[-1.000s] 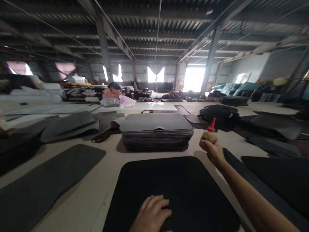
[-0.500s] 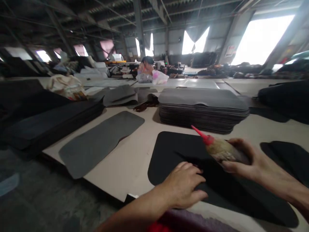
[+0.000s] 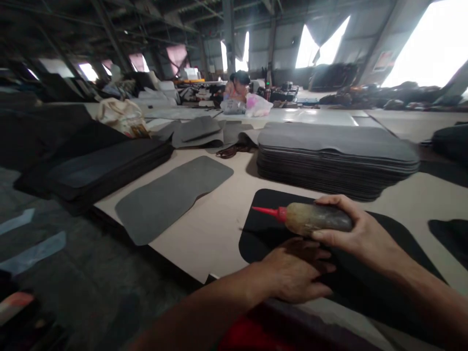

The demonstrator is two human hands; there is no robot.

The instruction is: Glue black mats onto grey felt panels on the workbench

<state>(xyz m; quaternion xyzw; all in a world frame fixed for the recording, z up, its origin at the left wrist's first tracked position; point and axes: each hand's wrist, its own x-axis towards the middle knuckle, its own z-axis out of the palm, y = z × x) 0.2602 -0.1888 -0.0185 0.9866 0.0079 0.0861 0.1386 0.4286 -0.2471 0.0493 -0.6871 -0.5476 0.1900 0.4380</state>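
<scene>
My right hand point(image 3: 345, 222) is wrapped round a squeeze bottle point(image 3: 307, 218), a dirty yellowish one with a long red nozzle pointing left. The bottle is held almost level above a black sheet point(image 3: 268, 207) with rounded corners. Flat on that sheet rests my left hand point(image 3: 300, 273), its fingers stretched out and partly in the bottle's shadow. Farther left on the table lies a single grey sheet point(image 3: 175, 197) with one wavy edge. Whether anything comes out of the nozzle does not show.
Behind the black sheet stands a thick stack of grey sheets point(image 3: 336, 158). Dark sheets point(image 3: 109, 163) are piled at the left. Loose grey pieces point(image 3: 199, 132) and brown strips point(image 3: 232, 151) lie between them. A person point(image 3: 237, 87) sits at the back behind plastic bags point(image 3: 258, 105).
The bottle in my right hand has turned from a slant to nearly level, its nozzle now farther left. My left hand stays on the black sheet. The view has shifted.
</scene>
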